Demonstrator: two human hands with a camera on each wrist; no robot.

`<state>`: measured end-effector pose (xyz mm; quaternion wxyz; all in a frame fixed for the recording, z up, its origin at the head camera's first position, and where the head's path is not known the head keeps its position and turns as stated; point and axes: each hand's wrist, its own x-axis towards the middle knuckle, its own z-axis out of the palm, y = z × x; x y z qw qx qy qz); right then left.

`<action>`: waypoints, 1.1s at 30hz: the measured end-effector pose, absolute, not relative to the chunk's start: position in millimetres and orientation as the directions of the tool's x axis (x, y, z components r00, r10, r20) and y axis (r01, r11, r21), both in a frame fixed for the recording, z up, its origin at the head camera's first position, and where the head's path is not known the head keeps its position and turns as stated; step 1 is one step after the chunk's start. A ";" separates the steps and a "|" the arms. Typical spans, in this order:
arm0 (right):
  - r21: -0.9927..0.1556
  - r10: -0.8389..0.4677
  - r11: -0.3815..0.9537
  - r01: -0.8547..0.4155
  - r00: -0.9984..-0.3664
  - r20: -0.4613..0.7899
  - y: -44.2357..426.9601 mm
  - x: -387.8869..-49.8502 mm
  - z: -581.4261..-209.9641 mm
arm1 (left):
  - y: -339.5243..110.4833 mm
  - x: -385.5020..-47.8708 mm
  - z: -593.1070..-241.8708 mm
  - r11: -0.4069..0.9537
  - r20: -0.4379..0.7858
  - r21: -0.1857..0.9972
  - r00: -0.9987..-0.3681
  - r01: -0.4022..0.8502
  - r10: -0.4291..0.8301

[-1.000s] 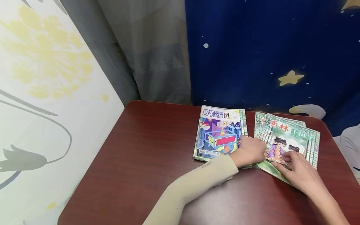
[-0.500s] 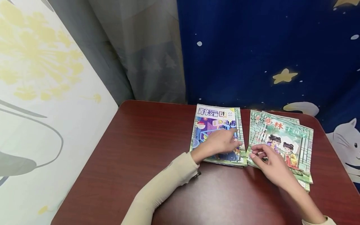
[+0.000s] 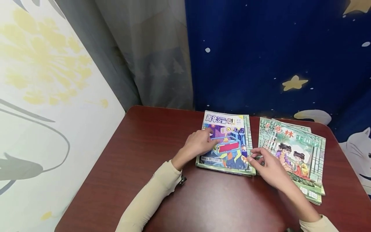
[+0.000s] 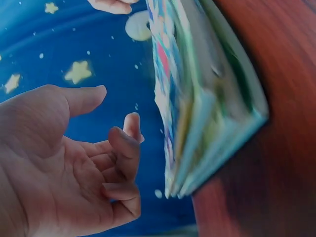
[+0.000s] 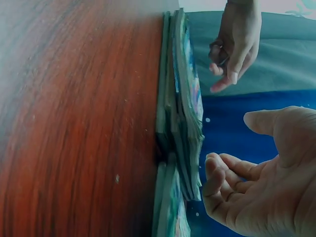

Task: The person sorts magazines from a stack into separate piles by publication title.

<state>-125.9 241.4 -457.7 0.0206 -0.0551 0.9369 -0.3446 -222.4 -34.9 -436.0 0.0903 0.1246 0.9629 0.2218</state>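
Observation:
A stack of magazines (image 3: 227, 151) lies near the far edge of the table, a purple-and-blue cover on top and green-bordered ones beneath. Over its left side my left hand (image 3: 200, 141) hovers, fingers loosely bent, holding nothing. The left wrist view shows this hand (image 4: 84, 158) apart from the stack's page edges (image 4: 207, 98). To the right lies a second, fanned stack of green magazines (image 3: 298, 154) with two cartoon children on the cover. My right hand (image 3: 271, 166) is above its left edge, fingertips near the first stack's lower right corner. In the right wrist view this hand (image 5: 266, 173) holds nothing.
The dark red table (image 3: 150, 145) has rounded far corners. Behind it hang a grey curtain (image 3: 162, 64) and a blue curtain (image 3: 246, 64) with stars. A white patterned wall (image 3: 58, 129) borders the left side.
My left hand has moved left, from between the two stacks to the left side of the purple-topped stack. My right hand has shifted left from the green magazines towards the gap.

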 end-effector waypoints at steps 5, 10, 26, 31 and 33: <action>-0.626 -0.124 0.777 -0.065 -0.991 -0.051 234.0 -133.2 -459.0 | -53.1 -225.4 -444.9 0.900 -0.107 0.417 -0.977 0.126 0.186; -0.602 -0.148 0.798 -0.029 -0.978 -0.148 229.0 -142.0 -457.6 | -64.2 -226.5 -451.4 0.912 -0.107 0.402 -0.985 0.083 0.137; -0.568 -0.098 0.822 0.040 -0.973 -0.210 234.1 -155.4 -467.4 | -59.9 -218.2 -473.8 0.916 0.011 0.364 -0.984 0.167 0.175; -0.562 -0.093 0.826 0.044 -0.973 -0.212 233.4 -157.7 -469.4 | -62.9 -218.3 -476.5 0.894 0.047 0.397 -0.978 0.206 0.204; -0.554 -0.085 0.831 0.045 -0.975 -0.206 233.2 -157.4 -471.3 | -63.7 -218.1 -477.5 0.881 0.059 0.413 -0.972 0.232 0.228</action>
